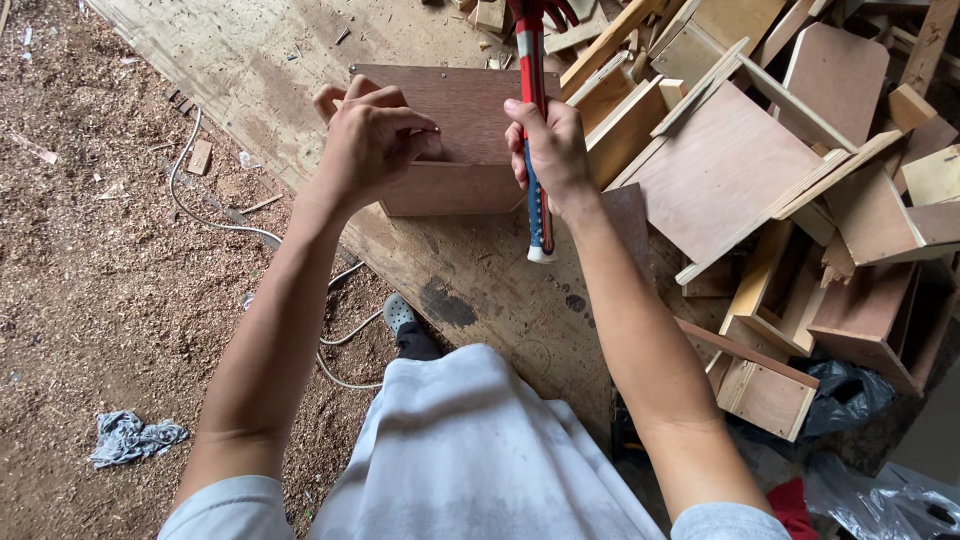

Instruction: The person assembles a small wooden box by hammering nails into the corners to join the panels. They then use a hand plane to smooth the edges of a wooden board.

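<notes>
A brown plywood box (470, 110) stands on a worn wooden board (480, 270). My left hand (372, 140) rests on the box's top edge with fingertips pinched together, seemingly around a small nail that is too small to see clearly. My right hand (550, 150) grips the handle of a red-and-blue hammer (532, 70), held upright beside the box's right side, its head raised near the top of the view.
A heap of plywood offcuts and small open boxes (770, 180) fills the right side. Sawdust covers the floor (100, 250) at left, with a white cable (200, 215) and a grey rag (130, 437). Black plastic bags (850, 400) lie lower right.
</notes>
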